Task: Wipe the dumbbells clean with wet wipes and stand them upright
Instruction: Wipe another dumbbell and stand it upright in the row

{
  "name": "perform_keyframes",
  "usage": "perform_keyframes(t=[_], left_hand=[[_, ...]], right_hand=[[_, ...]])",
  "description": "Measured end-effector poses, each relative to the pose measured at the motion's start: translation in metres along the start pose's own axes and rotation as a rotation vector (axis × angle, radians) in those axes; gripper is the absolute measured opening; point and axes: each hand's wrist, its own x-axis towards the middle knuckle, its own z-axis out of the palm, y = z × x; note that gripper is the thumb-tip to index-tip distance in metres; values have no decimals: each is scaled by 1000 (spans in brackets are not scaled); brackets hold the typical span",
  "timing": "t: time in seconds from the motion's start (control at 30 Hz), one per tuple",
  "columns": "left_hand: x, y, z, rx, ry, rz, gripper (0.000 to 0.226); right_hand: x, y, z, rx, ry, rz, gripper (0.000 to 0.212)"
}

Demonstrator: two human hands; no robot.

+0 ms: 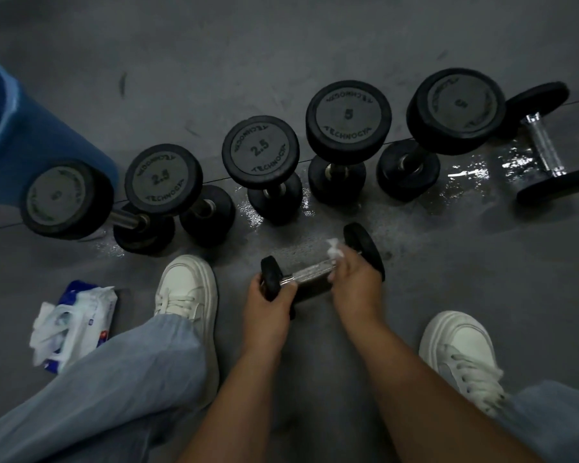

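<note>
Wiping the bar of the small dumbbell (310,275) at lower centre, gripping its left head with the left hand (268,304), clutching the wet wipe (335,251) round it with the right hand (355,279). Probably needing upending next.

Place: a gym's weights area, dimly lit.
Weights: five black dumbbells (260,152) are standing on end in a row, their round caps (348,115) showing "2.5", "5" and a maker's name; another dumbbell (545,142) is lying on its side at the right.
Floor: a dark grey floor (214,45) is running underneath, scuffed, with straight seams and wet patches shining.
</note>
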Motion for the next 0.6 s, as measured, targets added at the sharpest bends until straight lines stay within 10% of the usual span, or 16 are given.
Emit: perform_keyframes(t=[0.2, 0.37, 0.53, 0.6], left_hand=[[4, -7, -2, 87, -5, 36, 44], [17, 0, 2, 22, 81, 10, 46], [19, 0, 1, 16, 91, -12, 46], [19, 0, -1, 43, 127, -10, 40]], right_hand=[[-1, -9, 16, -144, -318, -26, 29], [14, -5, 0, -126, 16, 20, 32], [5, -10, 18, -135, -289, -66, 28], [8, -2, 17, -64, -168, -21, 30]])
